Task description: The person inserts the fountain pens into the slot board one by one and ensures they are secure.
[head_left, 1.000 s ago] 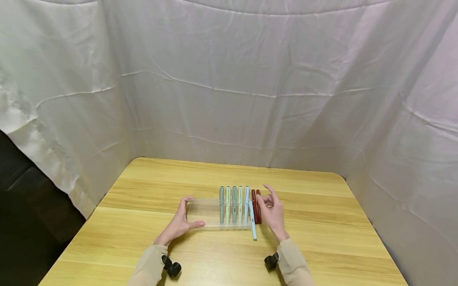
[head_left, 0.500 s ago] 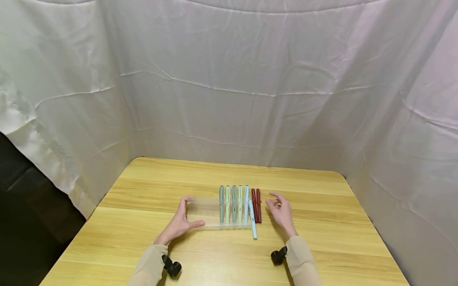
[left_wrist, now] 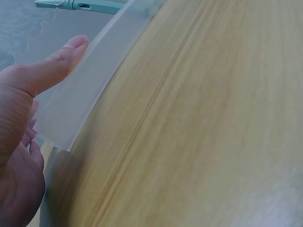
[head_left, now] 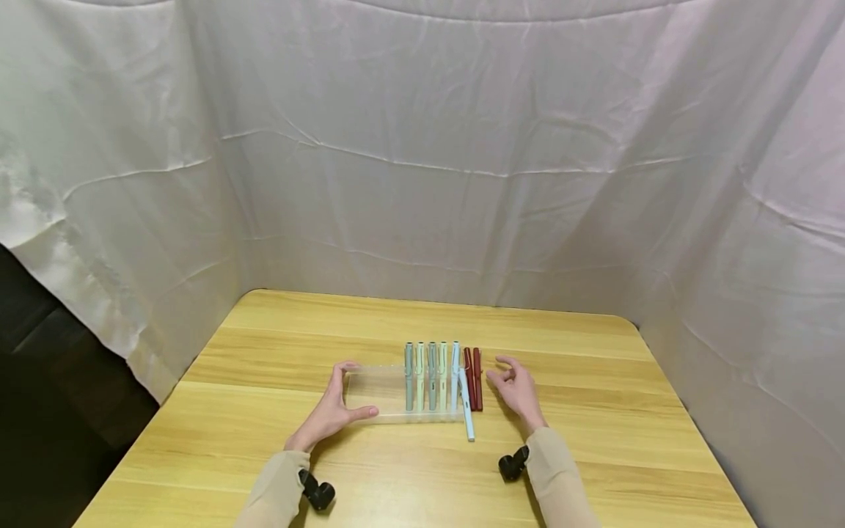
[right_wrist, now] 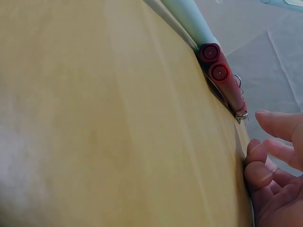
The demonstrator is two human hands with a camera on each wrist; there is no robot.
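Right hand drawn away from red pens | relaxed, gap between | left hand grips tray by edges

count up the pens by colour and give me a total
Grey-green pens: 2
Pale green pens: 2
Light blue pens: 2
Dark red pens: 2
Total: 8

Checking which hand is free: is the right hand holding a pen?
No, the right hand holds nothing and sits beside the dark red pens, apart from them.
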